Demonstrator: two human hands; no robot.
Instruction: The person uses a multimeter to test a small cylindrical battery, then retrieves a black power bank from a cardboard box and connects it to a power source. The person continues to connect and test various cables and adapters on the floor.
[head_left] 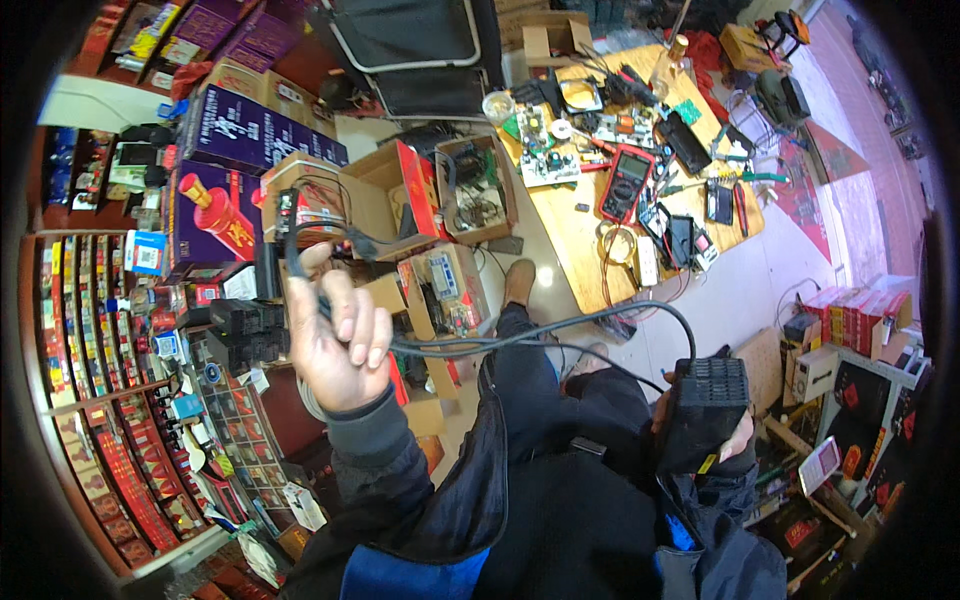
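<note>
My left hand [345, 335] is raised at the left, its fingers curled around a black cable [540, 333]. One end of the cable sticks up past the thumb toward the shelves. From there the cable sags across in front of my legs to a black slotted power adapter [708, 405]. My right hand [738, 440] grips that adapter at the right, near my body. Most of the right fingers are hidden behind its case.
A wooden table [575, 255] ahead carries a red multimeter [627, 183], circuit boards [548, 160], tools and wires. Open cardboard boxes [478, 190] stand left of it. Packed shelves [90, 310] line the left; more boxes [850, 320] and a rack fill the right.
</note>
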